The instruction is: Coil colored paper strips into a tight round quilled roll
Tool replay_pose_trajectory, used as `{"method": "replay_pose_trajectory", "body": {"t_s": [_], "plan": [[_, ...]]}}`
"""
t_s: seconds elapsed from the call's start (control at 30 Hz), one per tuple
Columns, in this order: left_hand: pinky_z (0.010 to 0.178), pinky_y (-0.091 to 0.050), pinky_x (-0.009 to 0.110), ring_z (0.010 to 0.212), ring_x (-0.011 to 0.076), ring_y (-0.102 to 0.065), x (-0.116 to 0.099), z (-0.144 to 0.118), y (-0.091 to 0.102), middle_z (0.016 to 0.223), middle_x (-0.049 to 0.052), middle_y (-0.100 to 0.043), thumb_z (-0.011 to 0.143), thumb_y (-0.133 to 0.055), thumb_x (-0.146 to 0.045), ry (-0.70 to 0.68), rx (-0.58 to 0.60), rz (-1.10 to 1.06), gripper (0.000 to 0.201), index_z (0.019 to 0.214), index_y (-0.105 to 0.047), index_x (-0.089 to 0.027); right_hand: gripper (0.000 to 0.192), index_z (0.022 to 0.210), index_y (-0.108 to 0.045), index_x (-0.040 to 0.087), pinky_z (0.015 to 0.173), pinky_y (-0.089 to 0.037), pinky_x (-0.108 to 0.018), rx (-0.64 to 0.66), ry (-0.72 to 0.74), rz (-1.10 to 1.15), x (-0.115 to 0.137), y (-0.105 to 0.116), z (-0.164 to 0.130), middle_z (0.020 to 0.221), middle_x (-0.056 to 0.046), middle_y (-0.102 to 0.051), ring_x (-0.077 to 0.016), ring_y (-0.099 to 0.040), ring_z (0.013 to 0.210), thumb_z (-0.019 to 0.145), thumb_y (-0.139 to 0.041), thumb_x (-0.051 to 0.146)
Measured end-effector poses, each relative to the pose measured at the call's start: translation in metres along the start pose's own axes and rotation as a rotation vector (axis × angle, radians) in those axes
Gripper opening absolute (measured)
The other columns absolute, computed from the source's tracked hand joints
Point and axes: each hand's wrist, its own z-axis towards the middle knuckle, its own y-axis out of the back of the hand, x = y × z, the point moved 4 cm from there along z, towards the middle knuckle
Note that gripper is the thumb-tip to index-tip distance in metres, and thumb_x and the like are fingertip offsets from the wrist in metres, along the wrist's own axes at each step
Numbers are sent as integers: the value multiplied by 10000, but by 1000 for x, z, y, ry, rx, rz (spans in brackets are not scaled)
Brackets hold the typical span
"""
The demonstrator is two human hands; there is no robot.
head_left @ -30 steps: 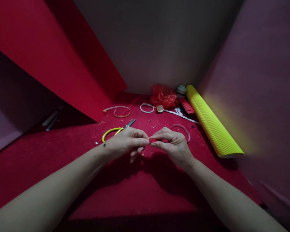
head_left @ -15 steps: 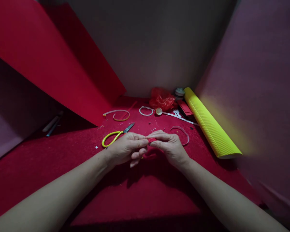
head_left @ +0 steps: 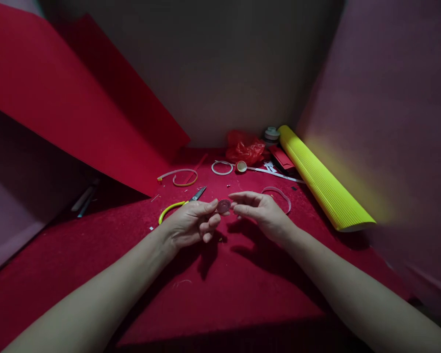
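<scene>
Small round dark-red disc, apparently a tightly wound coil, [head_left: 224, 206] sits above the middle of a red cloth-covered table [head_left: 279, 294], its flat face turned toward the viewer. The person's left hand [head_left: 191, 221] has it clamped by the edge between thumb and fingers, the lower fingers curled beneath. The right hand [head_left: 266, 215] is at the disc's other side, thumb and index finger slightly parted; whether these fingertips touch the rim cannot be told. Just beyond the left hand lie yellow-handled scissors with dark blades [head_left: 195, 198], partly hidden by that hand. Past the right hand, a pale translucent curved strip [head_left: 288, 202] rests on the cloth. Farther back are a curled white-and-yellow strip [head_left: 185, 185], a white ring-shaped loop [head_left: 222, 174] and a small round orange-edged object with a pale centre [head_left: 241, 166], near a crumpled red plastic bag [head_left: 244, 147]. Along the right side lies a bright yellow corrugated roll [head_left: 323, 179], while a large smooth red sheet [head_left: 95, 117] slants down on the left.
</scene>
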Motion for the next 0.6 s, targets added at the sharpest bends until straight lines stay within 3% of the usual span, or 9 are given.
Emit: {"method": "replay_pose_trajectory", "body": {"t_s": [0.1,0.2,0.3,0.47,0.6], "plan": [[314,-403,162,322,43,-324,1,0,3,441,-52,-443,812,-595,-270,31,-7,-5,172,796,-611,-99,325,987,-668,150,645,-485,-260,-35,-17,51,-3,5,3,857,-54,-683,-103,-591,664,717,-709,326],[298,-377,163,301,53,-330,2,-1,1,401,-58,-422,818,-592,-314,62,11,60,216,788,-615,-102,296,991,-667,166,687,-485,-265,12,10,-43,3,2,2,873,-43,-681,-107,-602,707,734,-695,310],[281,-360,169,284,58,-356,6,-1,-2,397,-42,-458,795,-619,-355,81,4,178,270,712,-611,-98,282,972,-673,175,721,-481,-283,87,115,-319,13,-4,-3,886,-39,-670,-131,-607,763,706,-725,252],[264,-359,175,285,64,-403,13,-1,-5,451,-6,-550,772,-633,-383,131,-28,354,320,610,-589,-110,134,892,-697,128,669,-449,-264,209,430,-930,15,-16,-10,785,-64,-654,-145,-591,723,761,-666,129],[258,-342,166,274,65,-400,14,-2,-8,431,-12,-552,784,-615,-354,159,-34,405,299,593,-566,-128,54,777,-706,135,598,-433,-223,178,478,-978,8,-17,-11,684,-44,-657,-119,-584,629,759,-664,105]]}}
